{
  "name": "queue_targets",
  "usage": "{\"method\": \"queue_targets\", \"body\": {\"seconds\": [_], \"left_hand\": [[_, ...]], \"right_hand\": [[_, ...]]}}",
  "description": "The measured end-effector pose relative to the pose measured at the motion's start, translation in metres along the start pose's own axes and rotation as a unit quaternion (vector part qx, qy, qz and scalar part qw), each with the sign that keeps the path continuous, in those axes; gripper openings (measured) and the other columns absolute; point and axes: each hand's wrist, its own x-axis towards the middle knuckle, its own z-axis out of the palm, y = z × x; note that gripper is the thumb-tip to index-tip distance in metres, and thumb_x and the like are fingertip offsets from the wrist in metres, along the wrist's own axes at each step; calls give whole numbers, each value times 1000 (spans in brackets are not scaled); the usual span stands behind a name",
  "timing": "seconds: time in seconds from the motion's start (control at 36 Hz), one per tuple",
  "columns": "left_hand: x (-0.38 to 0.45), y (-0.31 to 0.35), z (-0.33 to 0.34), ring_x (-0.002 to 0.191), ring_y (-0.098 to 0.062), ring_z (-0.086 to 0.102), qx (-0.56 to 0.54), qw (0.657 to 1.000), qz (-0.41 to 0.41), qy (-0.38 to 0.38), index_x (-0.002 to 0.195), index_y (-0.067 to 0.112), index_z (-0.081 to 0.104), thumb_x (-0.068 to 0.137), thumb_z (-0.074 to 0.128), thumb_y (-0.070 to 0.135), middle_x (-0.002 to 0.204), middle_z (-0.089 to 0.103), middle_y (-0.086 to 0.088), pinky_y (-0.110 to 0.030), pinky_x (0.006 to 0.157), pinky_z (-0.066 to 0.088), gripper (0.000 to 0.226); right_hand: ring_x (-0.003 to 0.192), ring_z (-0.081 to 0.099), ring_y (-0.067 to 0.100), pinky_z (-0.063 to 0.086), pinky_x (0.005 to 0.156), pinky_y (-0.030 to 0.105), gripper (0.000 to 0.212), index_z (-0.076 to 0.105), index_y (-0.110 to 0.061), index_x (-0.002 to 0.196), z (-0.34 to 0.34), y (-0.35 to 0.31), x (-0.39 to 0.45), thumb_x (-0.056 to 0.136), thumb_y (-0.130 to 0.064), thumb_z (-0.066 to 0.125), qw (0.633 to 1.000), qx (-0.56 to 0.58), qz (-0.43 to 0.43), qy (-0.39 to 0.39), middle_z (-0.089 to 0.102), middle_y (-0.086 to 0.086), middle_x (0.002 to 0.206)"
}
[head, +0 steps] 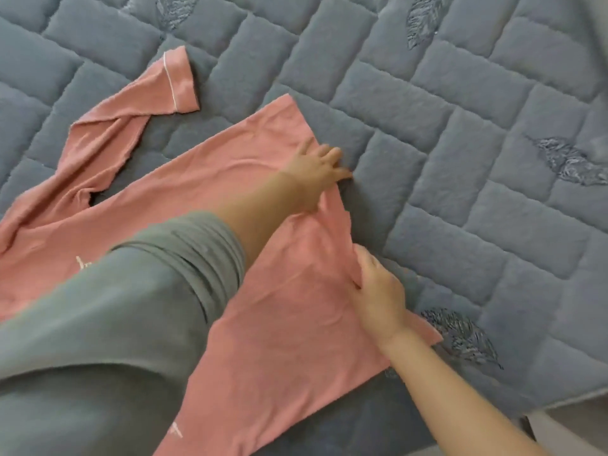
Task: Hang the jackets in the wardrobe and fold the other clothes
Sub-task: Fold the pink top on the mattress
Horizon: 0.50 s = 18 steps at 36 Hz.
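Step in hand: folding. No jacket and no wardrobe in view; the item being worked is a pink top (263, 291) lying spread on the bed, on a grey-blue quilted cover (460, 159) with embroidered leaf motifs.

Position of garment: body panel lies mostly flat, running from lower left to centre of the view. One long sleeve (108, 126) with a white-piped cuff trails off toward the upper left, partly twisted and not yet brought in. Small white marks show on the fabric near the lower left.

Left hand (317, 172): reaches across from a grey sleeve (131, 307), lies at the far right edge of the panel. Fingers look curled at the hem, appearing to pinch the edge; the grip itself is partly hidden under the hand, so this is read with some caution.

Right hand (378, 291): lies on the same edge, nearer the body. Thumb and fingers close on a small ridge of fabric, pinching it.

Judgement: both hands hold one side edge, so the step is either squaring that edge or starting a lengthwise fold toward the left. Fold not yet made.

Next move calls for: lifting both pinched points together and carrying them evenly over the panel, keeping the edge taut so no crease is trapped. The loose sleeve needs untwisting and laying onto the body.
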Motion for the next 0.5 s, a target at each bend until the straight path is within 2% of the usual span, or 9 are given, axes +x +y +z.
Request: {"method": "queue_targets", "body": {"seconds": [0.08,0.14,0.17,0.22,0.25,0.31,0.36,0.42,0.5], "left_hand": [[-11,-12,-7,110,-26,54,30,996,70,53,118,20,58,81,56,9,112,63,-2,-36,101,25,38],[-38,-20,-7,87,-29,60,22,984,127,126,91,16,67,76,55,3,87,66,-5,-37,90,30,23],[-55,-23,-5,80,-29,61,19,978,137,159,84,14,67,76,51,3,80,64,-6,-38,88,32,21],[-96,-25,7,76,-30,61,22,973,121,194,82,11,68,77,46,4,78,62,-7,-40,87,33,23],[-117,-26,16,76,-30,61,21,976,105,189,84,11,68,77,47,5,80,63,-7,-39,86,34,23],[-157,-25,34,78,-29,63,11,986,76,149,92,13,71,76,44,11,86,64,-6,-39,86,35,32],[-187,-23,50,83,-26,65,-4,995,52,80,102,19,74,73,42,14,93,66,-2,-37,90,35,43],[-206,-20,59,83,-23,67,-42,998,32,34,102,23,74,66,41,14,97,68,2,-35,89,38,50],[-210,-18,57,76,-25,66,-139,987,3,79,89,17,74,69,38,20,91,68,0,-34,78,43,41]], "right_hand": [[62,63,27,47,45,29,51,69,-6,113,6,-15,-23,65,11,72,991,-48,-113,50,64,8,82],[54,59,23,45,40,25,53,72,-9,110,14,-22,-39,60,8,73,984,-76,-153,59,62,6,78],[54,58,21,45,40,25,51,72,-12,111,17,-25,-45,64,6,65,982,-81,-164,52,61,4,77],[55,57,17,45,42,24,53,72,-17,113,23,-26,-58,68,-1,51,982,-79,-171,19,60,0,76],[59,58,16,46,45,24,54,71,-19,116,25,-27,-63,67,-2,54,982,-75,-170,-17,60,-1,78],[78,60,17,52,60,29,57,59,-21,133,28,-26,-68,77,-9,63,973,-77,-166,-143,60,0,95],[101,55,17,49,80,35,49,44,-24,143,31,-22,-71,95,-30,49,953,-66,-134,-264,53,-1,114],[103,57,16,49,81,36,40,49,-25,138,31,-19,-74,100,-35,41,961,-33,-110,-250,54,-5,116],[86,66,19,51,69,34,26,67,-19,118,25,-22,-70,96,-21,54,988,21,-82,-131,65,-3,102]]}}
